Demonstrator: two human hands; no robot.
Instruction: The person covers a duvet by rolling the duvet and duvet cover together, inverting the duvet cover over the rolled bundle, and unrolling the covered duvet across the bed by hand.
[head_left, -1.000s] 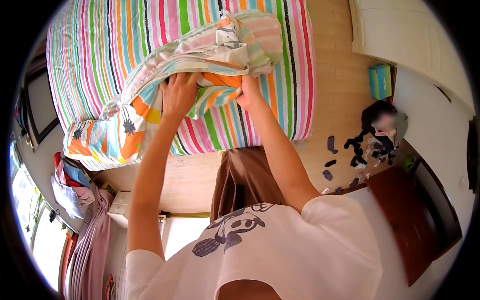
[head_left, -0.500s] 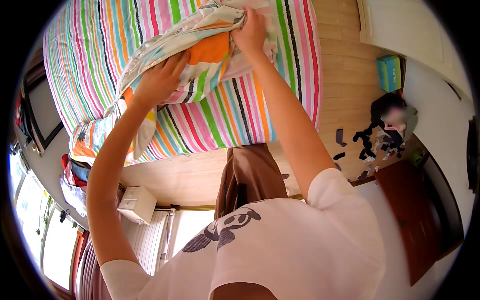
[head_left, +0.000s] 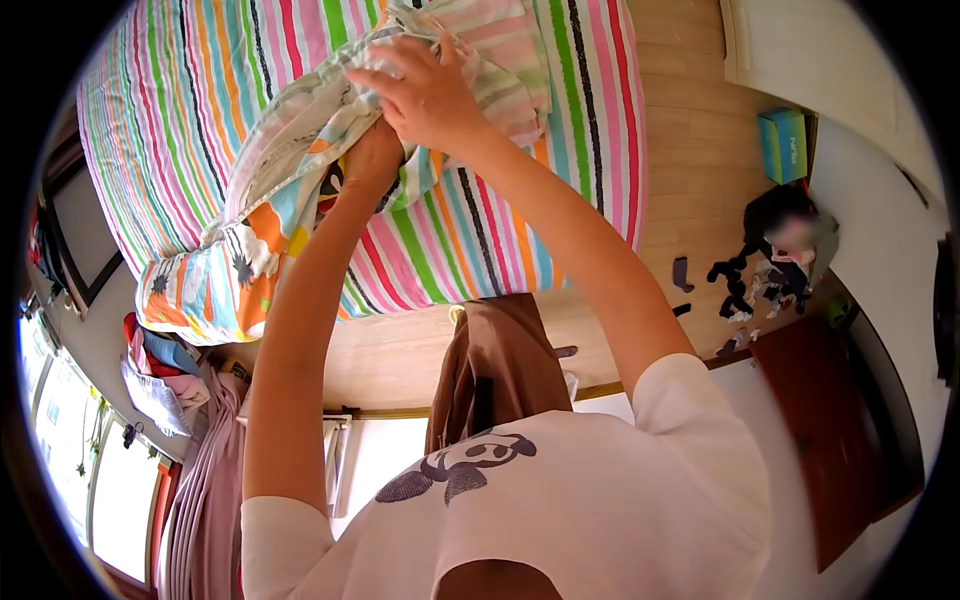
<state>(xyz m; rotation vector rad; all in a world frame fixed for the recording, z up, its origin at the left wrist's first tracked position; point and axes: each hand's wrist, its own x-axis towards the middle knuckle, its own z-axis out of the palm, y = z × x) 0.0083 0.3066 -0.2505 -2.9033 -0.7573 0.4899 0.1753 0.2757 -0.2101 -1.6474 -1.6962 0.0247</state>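
Note:
A patterned duvet cover (head_left: 265,235) lies bunched over a bed with a striped sheet (head_left: 430,255). Its pale inner side shows along the folded edge, and orange, blue and white prints show on the outside. My left hand (head_left: 375,160) reaches in under the fold, its fingers hidden by the cloth and by my other hand. Just above it, my right hand (head_left: 430,100) rests over the bunched fabric with its fingers spread apart. Whether the left fingers grip the cloth cannot be seen.
Wooden floor (head_left: 685,150) runs along the bed's right side. Socks and dark clothes (head_left: 770,290) are scattered there, near a blue-green box (head_left: 782,145). A reddish-brown wooden piece of furniture (head_left: 820,430) stands at lower right. A pink curtain (head_left: 205,500) hangs by the window at lower left.
My left hand has moved right and slipped under the fold. My right hand has let go of the cloth's upper edge and come left, fingers now spread. The orange patch between them is covered.

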